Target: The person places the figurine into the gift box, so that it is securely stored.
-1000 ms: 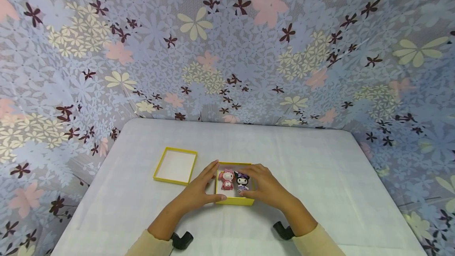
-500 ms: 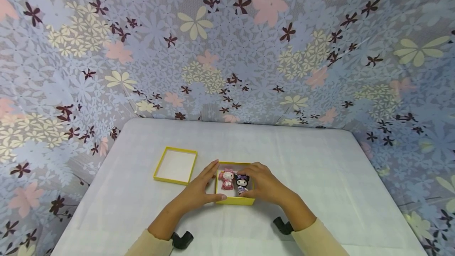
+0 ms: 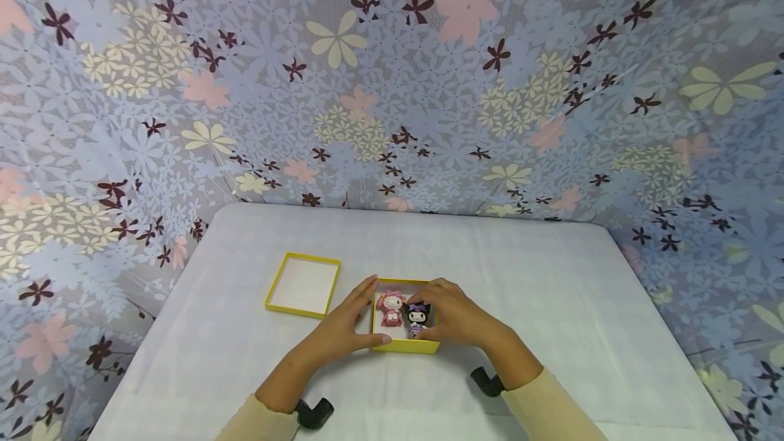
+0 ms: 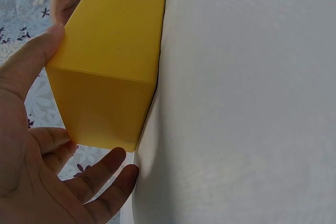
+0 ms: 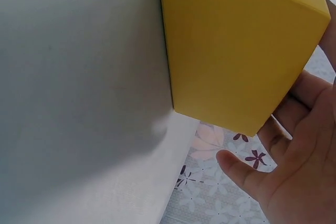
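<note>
An open-topped yellow box [image 3: 401, 346] stands on the table in the head view. Inside, a pink and white figurine [image 3: 392, 309] lies on the left, beside a black and purple figurine [image 3: 418, 317] on the right. My left hand [image 3: 340, 331] holds the box's left side, thumb at the near corner and fingertips at the far one. Reaching over the right wall, my right hand [image 3: 464, 317] pinches the black and purple figurine between fingers and thumb. Both wrist views show the box's plain outer walls; the figurines are hidden there.
A shallow yellow-rimmed lid [image 3: 303, 284] with a white inside lies to the left of the box. White cloth covers the table [image 3: 551, 291]. A flowered curtain [image 3: 392, 87] hangs behind and at the sides. Black wrist mounts [image 3: 315, 414] sit at both sleeves.
The black and purple figurine has shifted slightly toward the near side of the box with my right hand's fingers on it. My left hand stays in place on the box.
</note>
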`<state>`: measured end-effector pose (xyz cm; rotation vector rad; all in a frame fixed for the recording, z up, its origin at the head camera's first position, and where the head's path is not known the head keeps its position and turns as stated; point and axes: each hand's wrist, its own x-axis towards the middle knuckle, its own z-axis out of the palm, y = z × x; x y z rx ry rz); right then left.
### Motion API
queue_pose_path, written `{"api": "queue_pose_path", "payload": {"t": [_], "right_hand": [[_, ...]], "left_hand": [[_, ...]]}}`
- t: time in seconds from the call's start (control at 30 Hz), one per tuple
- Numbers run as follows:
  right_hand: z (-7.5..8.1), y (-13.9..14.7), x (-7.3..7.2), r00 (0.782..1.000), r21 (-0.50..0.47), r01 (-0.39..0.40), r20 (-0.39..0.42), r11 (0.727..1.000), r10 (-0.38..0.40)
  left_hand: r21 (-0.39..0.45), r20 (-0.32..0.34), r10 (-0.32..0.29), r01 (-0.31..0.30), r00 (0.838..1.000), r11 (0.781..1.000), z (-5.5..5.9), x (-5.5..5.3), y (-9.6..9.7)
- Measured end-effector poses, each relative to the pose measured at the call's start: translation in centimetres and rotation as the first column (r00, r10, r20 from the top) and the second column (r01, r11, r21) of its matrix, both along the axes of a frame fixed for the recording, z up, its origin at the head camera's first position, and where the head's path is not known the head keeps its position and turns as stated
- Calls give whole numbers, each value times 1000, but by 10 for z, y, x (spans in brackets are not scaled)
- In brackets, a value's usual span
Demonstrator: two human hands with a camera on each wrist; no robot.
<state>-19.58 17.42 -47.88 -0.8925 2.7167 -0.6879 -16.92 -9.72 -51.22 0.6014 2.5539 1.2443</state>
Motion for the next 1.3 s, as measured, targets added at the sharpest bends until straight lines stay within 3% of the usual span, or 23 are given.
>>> {"api": "queue_pose_path", "payload": {"t": [0.67, 1.3], "right_hand": [[5, -1, -3, 999, 49, -20, 34, 999, 18], [0, -11, -4, 997, 141, -46, -63, 989, 55]], "left_hand": [[-1, 3, -2, 2, 1000, 1000, -3, -1, 1], [11, 12, 4, -4, 1000, 1000, -1, 0, 0]]}}
